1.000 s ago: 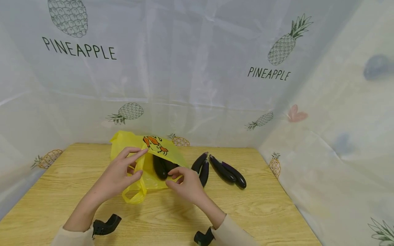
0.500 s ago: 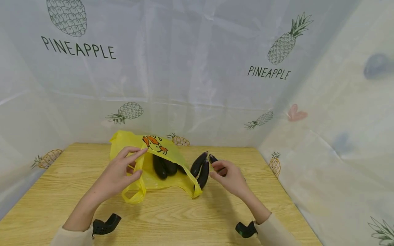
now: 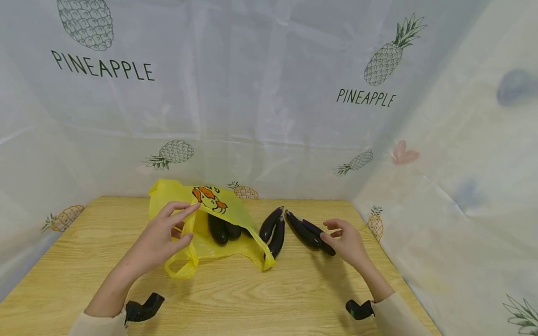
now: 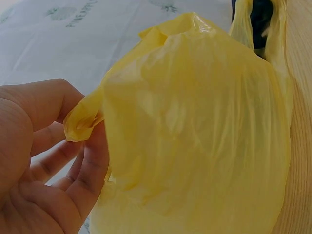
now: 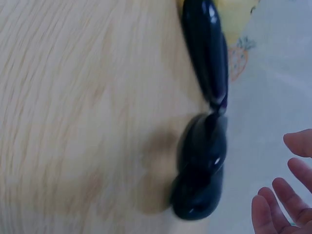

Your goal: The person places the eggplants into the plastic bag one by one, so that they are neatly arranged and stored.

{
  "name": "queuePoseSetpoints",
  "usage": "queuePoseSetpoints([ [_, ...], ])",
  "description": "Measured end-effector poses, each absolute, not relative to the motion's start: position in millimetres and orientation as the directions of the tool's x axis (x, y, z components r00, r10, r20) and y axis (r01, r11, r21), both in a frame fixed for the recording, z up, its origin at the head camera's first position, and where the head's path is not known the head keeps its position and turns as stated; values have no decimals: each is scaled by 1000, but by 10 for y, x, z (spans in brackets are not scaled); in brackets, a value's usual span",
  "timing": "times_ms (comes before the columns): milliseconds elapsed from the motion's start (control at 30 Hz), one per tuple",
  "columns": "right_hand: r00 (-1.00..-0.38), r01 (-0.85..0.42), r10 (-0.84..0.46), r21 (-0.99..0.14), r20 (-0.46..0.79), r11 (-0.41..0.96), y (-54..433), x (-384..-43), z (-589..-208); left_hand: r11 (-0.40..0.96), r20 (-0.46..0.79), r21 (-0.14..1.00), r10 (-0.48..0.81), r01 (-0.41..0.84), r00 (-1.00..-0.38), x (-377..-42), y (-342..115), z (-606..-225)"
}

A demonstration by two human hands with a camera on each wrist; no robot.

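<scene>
A yellow plastic bag [image 3: 166, 198] with an orange printed picture lies on its side, its mouth towards me. Dark eggplants [image 3: 217, 231] show inside it. My left hand [image 3: 155, 240] holds the bag's left edge near the handle; in the left wrist view, its fingers curl round a fold of the yellow plastic. To the right, my right hand [image 3: 348, 242] is over the outer end of two eggplants [image 3: 301, 232], thumb and fingers apart. In the right wrist view, the right hand [image 5: 287, 204] holds nothing, and a gap shows between it and the eggplants.
Two more eggplants [image 3: 271, 225] lie close together just right of the bag, beside its right handle [image 3: 269, 263]. The wooden table [image 3: 252, 303] is bordered by a pale sheet [image 3: 269, 116] printed with pineapples at the back and sides.
My right hand has moved rightwards from the bag's mouth, past the middle eggplants, to the right-hand pair. The bag's right handle has come into sight. My left hand has stayed put.
</scene>
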State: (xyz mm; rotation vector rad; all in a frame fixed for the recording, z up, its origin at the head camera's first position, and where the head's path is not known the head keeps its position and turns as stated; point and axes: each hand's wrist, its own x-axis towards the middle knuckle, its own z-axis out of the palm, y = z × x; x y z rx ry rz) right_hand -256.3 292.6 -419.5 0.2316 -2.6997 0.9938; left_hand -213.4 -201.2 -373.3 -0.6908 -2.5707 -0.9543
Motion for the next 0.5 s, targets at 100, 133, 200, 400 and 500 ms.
queuePoseSetpoints([
  [100, -959, -217, -50, -610, 278, 762, 3016, -2589, -4242, 656, 437, 534, 325, 533, -838, -2128, -2025, -3735],
  [133, -960, -211, -46, -610, 274, 764, 3040, -2597, -4256, 654, 435, 539, 323, 531, -840, -2124, -2030, -3734],
  [200, -962, -204, -43, -608, 269, 767, 3084, -2615, -4282, 650, 434, 545, 321, 529, -842, -2119, -2037, -3731],
  [400, -971, -184, -43, -617, 236, 765, 3173, -2655, -4353, 659, 448, 528, 320, 536, -835, -2124, -2044, -3704],
  [500, -977, -163, -38, -626, 208, 763, 3204, -2670, -4414, 654, 447, 532, 321, 537, -835, -2127, -2042, -3707],
])
